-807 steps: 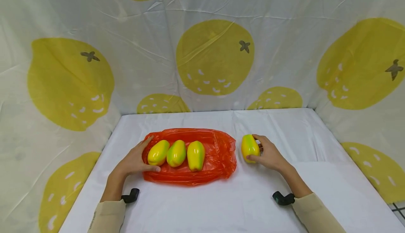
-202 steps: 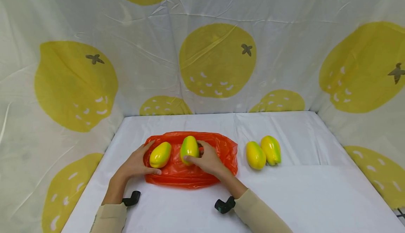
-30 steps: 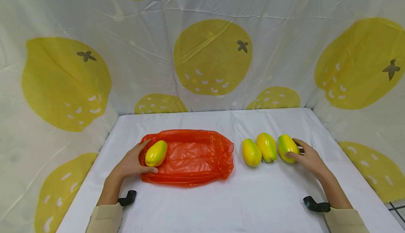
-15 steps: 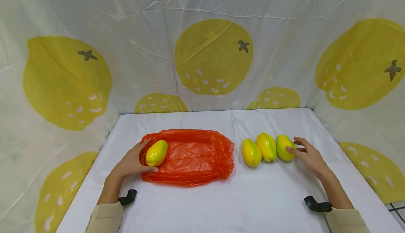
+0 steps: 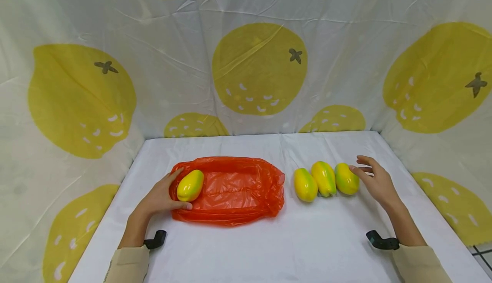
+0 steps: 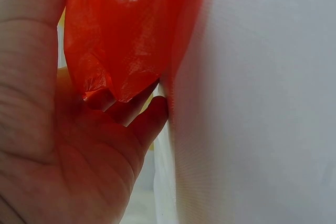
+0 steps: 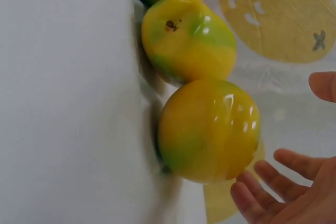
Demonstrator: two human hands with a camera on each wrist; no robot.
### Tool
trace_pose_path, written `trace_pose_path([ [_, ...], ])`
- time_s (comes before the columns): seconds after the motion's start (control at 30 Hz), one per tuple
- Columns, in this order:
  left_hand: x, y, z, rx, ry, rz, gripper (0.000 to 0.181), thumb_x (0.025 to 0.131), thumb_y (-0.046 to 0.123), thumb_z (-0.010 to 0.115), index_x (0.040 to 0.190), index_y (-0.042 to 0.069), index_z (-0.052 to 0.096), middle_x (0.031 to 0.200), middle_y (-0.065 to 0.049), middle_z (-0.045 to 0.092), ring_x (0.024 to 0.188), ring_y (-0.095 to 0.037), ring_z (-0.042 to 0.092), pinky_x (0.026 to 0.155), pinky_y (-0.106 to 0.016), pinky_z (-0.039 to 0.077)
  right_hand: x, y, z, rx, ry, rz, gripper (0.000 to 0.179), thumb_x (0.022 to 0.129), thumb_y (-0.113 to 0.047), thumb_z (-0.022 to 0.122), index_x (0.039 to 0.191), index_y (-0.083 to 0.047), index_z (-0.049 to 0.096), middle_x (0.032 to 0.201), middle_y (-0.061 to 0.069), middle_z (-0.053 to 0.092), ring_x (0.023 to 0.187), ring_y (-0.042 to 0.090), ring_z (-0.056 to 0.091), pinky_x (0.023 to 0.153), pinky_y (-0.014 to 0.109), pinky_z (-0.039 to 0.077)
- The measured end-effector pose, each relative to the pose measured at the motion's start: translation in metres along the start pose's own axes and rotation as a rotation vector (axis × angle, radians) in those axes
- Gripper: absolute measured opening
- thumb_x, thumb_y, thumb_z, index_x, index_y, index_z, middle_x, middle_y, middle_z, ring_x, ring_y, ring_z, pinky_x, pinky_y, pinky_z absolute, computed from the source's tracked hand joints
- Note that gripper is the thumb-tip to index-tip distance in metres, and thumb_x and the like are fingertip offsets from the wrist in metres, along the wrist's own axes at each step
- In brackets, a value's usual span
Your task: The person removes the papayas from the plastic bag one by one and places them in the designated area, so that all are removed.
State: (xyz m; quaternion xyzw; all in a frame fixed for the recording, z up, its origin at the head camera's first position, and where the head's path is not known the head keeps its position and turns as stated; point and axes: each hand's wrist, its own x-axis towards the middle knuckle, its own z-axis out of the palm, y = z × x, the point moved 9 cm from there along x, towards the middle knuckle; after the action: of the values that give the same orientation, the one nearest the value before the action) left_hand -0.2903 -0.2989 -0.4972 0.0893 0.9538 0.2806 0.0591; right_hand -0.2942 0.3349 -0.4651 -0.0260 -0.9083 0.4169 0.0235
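Note:
A red plastic bag [image 5: 230, 189] lies spread with its mouth open, and one yellow-green papaya [image 5: 190, 185] rests in its left end. My left hand [image 5: 160, 195] holds that end, thumb at the front edge and fingers at the back; in the left wrist view the thin film of the bag [image 6: 131, 35] hangs between thumb and fingers. Right of the bag, three more papayas stand in a row: a left one [image 5: 305, 185], a middle one [image 5: 323, 178] and a right one [image 5: 347, 179]. My right hand [image 5: 378, 185], fingers spread and holding nothing, hovers just right of the right papaya.
White cloth covers the table [image 5: 276, 249]. A lemon-print curtain [image 5: 261, 1] closes off the back and both sides. Each wrist carries a small black camera, the left camera [image 5: 155, 240] and the right camera [image 5: 382, 241].
Over the longer span, papayas have passed from the bag to the row at right. In the last second my right hand has let go of the rightmost papaya and lifted slightly. My left hand stays put.

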Motion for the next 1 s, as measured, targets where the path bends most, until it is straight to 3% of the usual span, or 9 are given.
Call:
trace_pose_path([
  [0.5, -0.001, 0.004, -0.001, 0.009, -0.005, 0.014, 0.128, 0.065, 0.063, 0.089, 0.164, 0.012, 0.025, 0.161, -0.025, 0.035, 0.143, -0.049, 0.040, 0.105, -0.073, 0.044, 0.010, -0.050, 0.013, 0.100, 0.022, -0.088, 0.069, 0.104, -0.049, 0.055, 0.155, -0.006, 0.040, 0.154, 0.023, 0.045, 0.136, 0.045, 0.044, 0.113, 0.070, 0.036],
  [1.0, -0.002, 0.002, -0.002, -0.009, 0.006, 0.015, 0.120, 0.070, 0.063, 0.085, 0.164, 0.018, 0.025, 0.163, -0.021, 0.035, 0.144, -0.047, 0.039, 0.106, -0.074, 0.042, 0.019, -0.128, 0.085, 0.180, -0.103, -0.231, 0.061, 0.101, -0.044, 0.064, 0.148, -0.009, 0.048, 0.148, 0.014, 0.054, 0.133, 0.035, 0.051, 0.119, 0.057, 0.038],
])
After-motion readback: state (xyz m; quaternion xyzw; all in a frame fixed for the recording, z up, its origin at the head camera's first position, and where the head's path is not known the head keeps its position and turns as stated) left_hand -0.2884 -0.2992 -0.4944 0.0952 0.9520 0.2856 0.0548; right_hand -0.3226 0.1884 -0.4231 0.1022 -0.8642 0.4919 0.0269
